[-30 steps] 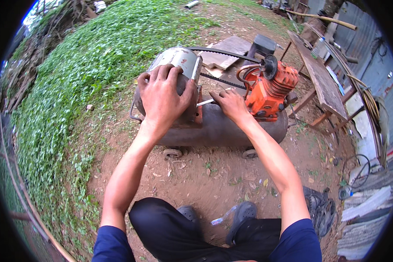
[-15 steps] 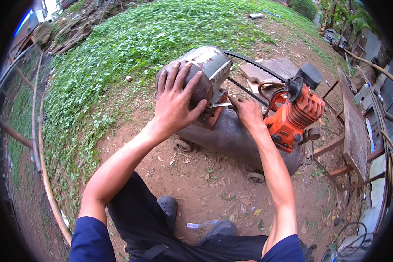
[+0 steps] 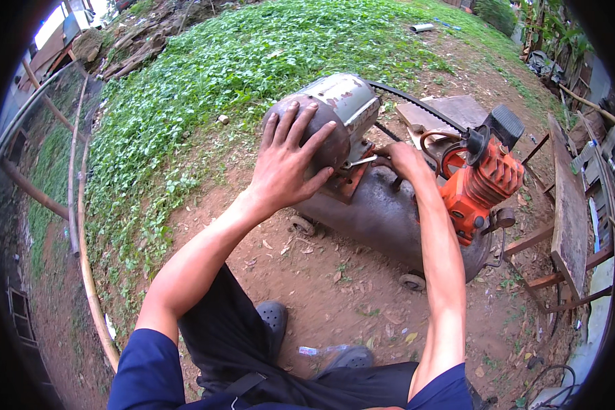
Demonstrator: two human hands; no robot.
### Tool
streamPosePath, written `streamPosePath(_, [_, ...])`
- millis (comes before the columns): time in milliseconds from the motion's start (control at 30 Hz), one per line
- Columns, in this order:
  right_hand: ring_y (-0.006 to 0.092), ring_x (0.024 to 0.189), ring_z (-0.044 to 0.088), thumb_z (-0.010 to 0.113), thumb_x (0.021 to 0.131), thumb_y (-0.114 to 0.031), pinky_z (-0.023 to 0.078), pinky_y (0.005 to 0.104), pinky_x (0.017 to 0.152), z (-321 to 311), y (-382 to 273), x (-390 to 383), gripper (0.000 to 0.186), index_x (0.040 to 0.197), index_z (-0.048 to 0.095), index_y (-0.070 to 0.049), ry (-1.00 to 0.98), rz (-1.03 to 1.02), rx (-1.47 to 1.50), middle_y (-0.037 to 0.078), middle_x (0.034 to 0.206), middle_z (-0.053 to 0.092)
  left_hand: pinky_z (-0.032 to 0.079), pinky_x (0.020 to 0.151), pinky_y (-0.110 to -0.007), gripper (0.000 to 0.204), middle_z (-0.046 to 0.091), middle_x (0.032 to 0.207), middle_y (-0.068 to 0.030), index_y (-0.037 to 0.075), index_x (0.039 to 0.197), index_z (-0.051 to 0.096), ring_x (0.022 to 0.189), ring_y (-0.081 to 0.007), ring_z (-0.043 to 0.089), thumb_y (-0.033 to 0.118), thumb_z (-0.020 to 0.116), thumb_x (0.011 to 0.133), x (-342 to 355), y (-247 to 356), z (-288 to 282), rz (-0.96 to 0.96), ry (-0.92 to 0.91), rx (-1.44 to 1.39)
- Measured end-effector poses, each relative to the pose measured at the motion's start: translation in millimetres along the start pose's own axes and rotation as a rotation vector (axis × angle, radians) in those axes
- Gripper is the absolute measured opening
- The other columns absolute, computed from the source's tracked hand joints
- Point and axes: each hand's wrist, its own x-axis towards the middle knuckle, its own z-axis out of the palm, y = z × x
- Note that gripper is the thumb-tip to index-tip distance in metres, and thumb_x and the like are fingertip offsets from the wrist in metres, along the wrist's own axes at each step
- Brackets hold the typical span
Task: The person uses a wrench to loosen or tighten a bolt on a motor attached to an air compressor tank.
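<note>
Wrench [image 3: 363, 162] extends leftward from the right hand [image 3: 404, 161] (grip clenched on it) toward the motor [image 3: 346, 102] under the spread left hand [image 3: 283, 167].

Your wrench [image 3: 362, 162] is smooth, shiny metal, the end cap [image 3: 331, 148] matt, brown-stained metal, the motor housing [image 3: 345, 99] chipped grey-painted metal, the tank [image 3: 362, 229] scuffed dark metal, the pump [image 3: 482, 191] orange-painted ribbed metal, the bench [image 3: 568, 205] rough worn wood, and your sleeves [image 3: 147, 369] matt cloth.
</note>
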Motion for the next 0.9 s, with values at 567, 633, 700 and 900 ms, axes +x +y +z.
streamPosePath(567, [0.0436, 0.089, 0.066, 0.061, 0.091, -0.030, 0.052, 0.0512, 0.078, -9, -79, -91, 0.034, 0.085, 0.069, 0.003, 0.262, 0.196, 0.047, 0.026, 0.088, 0.068, 0.031, 0.113, -0.049, 0.048, 0.048, 0.142, -0.0178, 0.010, 0.123, 0.063, 0.135, -0.0382, 0.040, 0.035, 0.072, 0.083, 2, -1, -19, -0.079, 0.058, -0.329])
streamPosePath(633, [0.0436, 0.090, 0.066, 0.060, 0.090, -0.025, 0.052, 0.0510, 0.081, 1, -84, -105, 0.029, 0.090, 0.068, 0.004, 0.259, 0.212, 0.147, 0.026, 0.091, 0.068, 0.034, 0.111, -0.048, 0.045, 0.048, 0.143, -0.0174, 0.010, 0.121, 0.065, 0.135, -0.0374, 0.042, 0.032, 0.073, 0.083, -1, -1, -23, -0.098, 0.047, -0.352])
streamPosePath(700, [0.0436, 0.092, 0.065, 0.061, 0.089, -0.022, 0.051, 0.0507, 0.083, 9, -85, -114, 0.027, 0.094, 0.066, 0.004, 0.228, 0.230, 0.219, 0.026, 0.093, 0.068, 0.034, 0.112, -0.047, 0.043, 0.047, 0.144, -0.0153, 0.011, 0.122, 0.065, 0.137, -0.0347, 0.040, 0.028, 0.073, 0.084, -3, 2, -26, -0.124, 0.021, -0.366])
streamPosePath(900, [0.0252, 0.071, 0.071, 0.052, 0.097, -0.017, 0.054, 0.0385, 0.063, 17, -104, -122, 0.027, 0.108, 0.055, 0.007, -0.238, 0.333, 0.890, 0.019, 0.087, 0.071, 0.036, 0.111, -0.046, 0.042, 0.048, 0.144, -0.0150, 0.011, 0.121, 0.065, 0.135, -0.0343, 0.042, 0.028, 0.074, 0.084, -4, 6, -28, -0.125, 0.017, -0.352])
